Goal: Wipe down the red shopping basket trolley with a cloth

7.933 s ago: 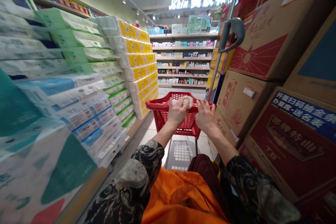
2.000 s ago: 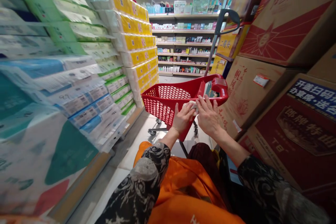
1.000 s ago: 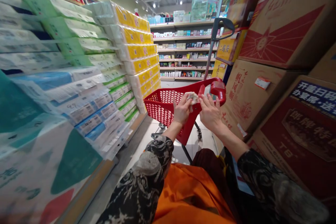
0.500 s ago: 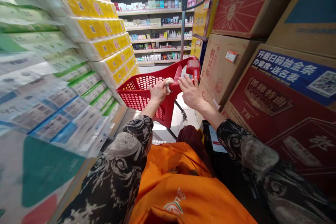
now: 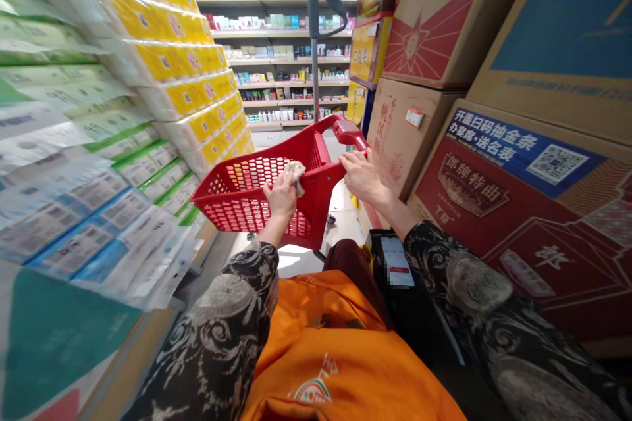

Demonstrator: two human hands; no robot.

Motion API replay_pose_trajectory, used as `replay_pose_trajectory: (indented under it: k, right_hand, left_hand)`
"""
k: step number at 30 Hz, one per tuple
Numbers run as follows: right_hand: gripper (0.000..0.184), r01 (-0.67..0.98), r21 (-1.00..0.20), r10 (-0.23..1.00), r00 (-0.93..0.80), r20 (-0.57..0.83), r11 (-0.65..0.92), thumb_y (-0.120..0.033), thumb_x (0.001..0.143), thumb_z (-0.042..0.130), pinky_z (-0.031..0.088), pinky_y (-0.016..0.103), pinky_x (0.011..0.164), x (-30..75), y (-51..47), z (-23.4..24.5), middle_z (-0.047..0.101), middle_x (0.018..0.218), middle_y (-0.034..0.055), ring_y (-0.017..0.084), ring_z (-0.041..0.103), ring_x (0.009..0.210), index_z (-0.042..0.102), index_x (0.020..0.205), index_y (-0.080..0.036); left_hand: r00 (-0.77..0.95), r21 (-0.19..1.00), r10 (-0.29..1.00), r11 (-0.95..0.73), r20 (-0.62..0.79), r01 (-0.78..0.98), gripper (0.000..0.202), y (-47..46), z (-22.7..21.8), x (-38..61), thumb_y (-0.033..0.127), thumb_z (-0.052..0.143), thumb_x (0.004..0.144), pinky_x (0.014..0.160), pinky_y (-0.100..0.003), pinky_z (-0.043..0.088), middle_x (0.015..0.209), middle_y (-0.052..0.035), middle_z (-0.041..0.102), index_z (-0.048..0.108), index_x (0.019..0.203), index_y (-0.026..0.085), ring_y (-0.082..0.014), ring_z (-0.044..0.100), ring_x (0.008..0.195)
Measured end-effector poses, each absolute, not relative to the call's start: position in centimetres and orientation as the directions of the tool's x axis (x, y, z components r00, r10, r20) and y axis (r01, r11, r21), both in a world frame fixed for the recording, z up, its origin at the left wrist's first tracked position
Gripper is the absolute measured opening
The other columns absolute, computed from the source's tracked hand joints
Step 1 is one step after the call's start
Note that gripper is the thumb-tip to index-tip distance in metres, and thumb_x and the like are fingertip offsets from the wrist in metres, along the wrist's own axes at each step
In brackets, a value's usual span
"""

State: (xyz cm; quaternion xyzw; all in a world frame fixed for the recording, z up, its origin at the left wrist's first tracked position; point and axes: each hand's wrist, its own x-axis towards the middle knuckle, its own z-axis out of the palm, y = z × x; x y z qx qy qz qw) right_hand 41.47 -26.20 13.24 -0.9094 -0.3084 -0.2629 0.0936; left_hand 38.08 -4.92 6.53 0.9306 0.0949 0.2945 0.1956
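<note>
A red plastic shopping basket cart [image 5: 232, 200] stands in the aisle in front of me, tilted so its mesh side faces left. My left hand [image 5: 280, 194] is closed on a crumpled whitish cloth [image 5: 296, 171] and presses it against the basket's near rim. My right hand [image 5: 360, 174] rests on the rim's right corner, just below the red handle block [image 5: 348, 133], with fingers curled over the edge. The grey pull handle [image 5: 320, 3] rises on its pole above the basket.
Stacked packs of tissue and paper rolls [image 5: 172, 85] line the left. Big cardboard cartons [image 5: 494, 145] are piled close on the right. Shelves of small bottles [image 5: 276, 85] close the aisle's far end. An orange apron [image 5: 340, 355] and a phone [image 5: 397, 262] are at my waist.
The basket has swung left and tipped more on its side. My left hand with the cloth slid left along the rim. My right hand closed onto the rim's corner.
</note>
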Motion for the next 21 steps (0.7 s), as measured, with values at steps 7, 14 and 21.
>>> replay_pose_trajectory:
  k: [7,14,21]
  right_hand:
    - [0.045,0.572,0.019,0.487,0.680,0.548,-0.820,-0.014,0.078,0.040,0.004,0.054,0.107,42.0,-26.3,12.7,0.055,0.125,0.0143,0.029,0.039,0.122,0.055,0.120,-0.011]
    - [0.043,0.634,0.046,0.568,0.655,0.499,-0.772,-0.015,0.079,0.040,0.004,0.053,0.109,41.2,-22.8,11.2,0.057,0.125,0.0127,0.027,0.042,0.122,0.055,0.119,-0.011]
    - [0.048,0.649,0.031,0.583,0.660,0.473,-0.760,-0.017,0.078,0.041,0.012,0.055,0.108,40.8,-20.7,9.4,0.051,0.132,0.0147,0.027,0.038,0.126,0.051,0.125,-0.009]
  left_hand:
    - [0.802,0.416,0.292,-0.907,0.521,0.060,0.033,-2.7,5.0,36.9,0.017,0.040,0.088,0.108,-0.056,0.011,0.135,-0.0088,0.050,0.054,0.118,0.018,-0.0204,0.044,0.122]
    - [0.804,0.269,0.140,-0.963,0.578,-0.026,0.036,-6.0,5.5,37.6,0.023,0.038,0.090,0.112,-0.050,0.013,0.137,-0.0043,0.049,0.055,0.120,0.028,-0.0182,0.046,0.123]
    - [0.788,0.192,0.195,-0.976,0.584,0.099,0.036,2.9,2.3,32.6,0.024,0.039,0.088,0.111,-0.053,0.008,0.134,-0.0077,0.051,0.056,0.119,0.027,-0.0195,0.050,0.120]
